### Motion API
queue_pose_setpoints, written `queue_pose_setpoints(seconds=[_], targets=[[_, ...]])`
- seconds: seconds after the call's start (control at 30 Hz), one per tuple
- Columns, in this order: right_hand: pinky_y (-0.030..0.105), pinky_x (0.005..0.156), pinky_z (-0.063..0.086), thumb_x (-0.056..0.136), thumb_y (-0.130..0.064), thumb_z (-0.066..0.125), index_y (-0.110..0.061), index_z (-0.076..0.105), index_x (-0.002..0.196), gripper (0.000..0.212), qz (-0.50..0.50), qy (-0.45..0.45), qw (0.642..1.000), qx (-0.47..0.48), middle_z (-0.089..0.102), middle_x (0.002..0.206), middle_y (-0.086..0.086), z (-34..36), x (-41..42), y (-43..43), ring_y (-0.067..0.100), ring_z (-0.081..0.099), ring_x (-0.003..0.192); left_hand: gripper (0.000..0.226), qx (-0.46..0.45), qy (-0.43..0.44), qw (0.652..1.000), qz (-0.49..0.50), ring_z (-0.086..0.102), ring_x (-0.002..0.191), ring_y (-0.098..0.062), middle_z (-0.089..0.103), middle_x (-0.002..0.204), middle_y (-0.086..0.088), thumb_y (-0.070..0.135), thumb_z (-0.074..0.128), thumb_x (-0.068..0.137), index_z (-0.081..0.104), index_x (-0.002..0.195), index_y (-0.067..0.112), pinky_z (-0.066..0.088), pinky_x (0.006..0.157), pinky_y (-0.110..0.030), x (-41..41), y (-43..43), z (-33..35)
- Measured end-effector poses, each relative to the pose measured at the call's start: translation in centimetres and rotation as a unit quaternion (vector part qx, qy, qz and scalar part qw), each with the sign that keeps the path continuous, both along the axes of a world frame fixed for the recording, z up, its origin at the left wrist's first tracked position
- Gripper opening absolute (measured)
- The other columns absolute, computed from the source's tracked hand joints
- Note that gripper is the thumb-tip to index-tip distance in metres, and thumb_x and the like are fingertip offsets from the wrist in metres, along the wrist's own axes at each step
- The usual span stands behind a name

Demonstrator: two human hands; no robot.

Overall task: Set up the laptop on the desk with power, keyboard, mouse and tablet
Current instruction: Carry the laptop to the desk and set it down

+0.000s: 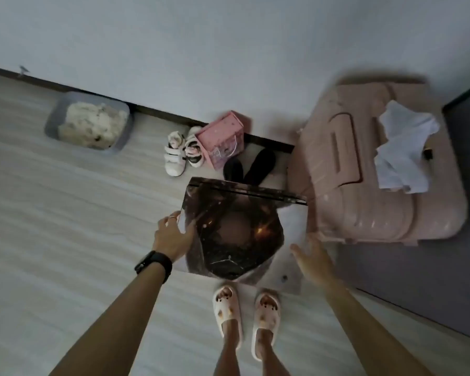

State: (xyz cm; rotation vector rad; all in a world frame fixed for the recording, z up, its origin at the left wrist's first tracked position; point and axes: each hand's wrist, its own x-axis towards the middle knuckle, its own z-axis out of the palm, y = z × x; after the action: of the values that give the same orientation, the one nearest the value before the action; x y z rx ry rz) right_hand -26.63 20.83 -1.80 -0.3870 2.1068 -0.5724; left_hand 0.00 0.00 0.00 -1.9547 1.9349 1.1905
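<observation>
The left hand (174, 234), with a ring on one finger and a dark watch (154, 265) on the wrist, grips the left edge of a closed laptop (236, 229), fingers wrapped under that edge. The right hand (311, 260) is spread open, palm toward the laptop's right side, just beside it; blur hides whether it touches. The laptop is held flat above the floor (65, 226), in front of the person's feet in pale slippers (244, 310) with small bear faces. Its lid carries a dark skin: a night sky with specks, a round pinkish shape in the middle, an orange glow to its right and thin white lines near the front edge. The right part of the lid looks pale or glossy. No brand or writing can be read.

Past the laptop lie black shoes (251, 164), a pink box (223, 139) and small white shoes (181, 150) along the wall (228, 50). A pink suitcase (364, 185) lies to the right with crumpled white paper (404, 150) on top. Far left sits a grey tray (90, 122) holding something pale.
</observation>
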Motion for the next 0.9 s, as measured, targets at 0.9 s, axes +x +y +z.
queue_pose_setpoints(seconds=[0.9], targets=[[0.054,0.097,0.053,0.082,-0.032,0.082,-0.008,0.057,0.131,0.060,-0.090,-0.130,0.987,0.023,0.067,0.121,0.010,2.0,0.9,-2.4,0.030,0.065,0.107,0.057,0.211,0.137,0.929,0.271,0.066,0.093,-0.032,0.065,0.114,-0.015,0.026,0.081,0.079,0.052,0.125,0.007,0.056,0.079,-0.046,7.7,-0.7,1.7]])
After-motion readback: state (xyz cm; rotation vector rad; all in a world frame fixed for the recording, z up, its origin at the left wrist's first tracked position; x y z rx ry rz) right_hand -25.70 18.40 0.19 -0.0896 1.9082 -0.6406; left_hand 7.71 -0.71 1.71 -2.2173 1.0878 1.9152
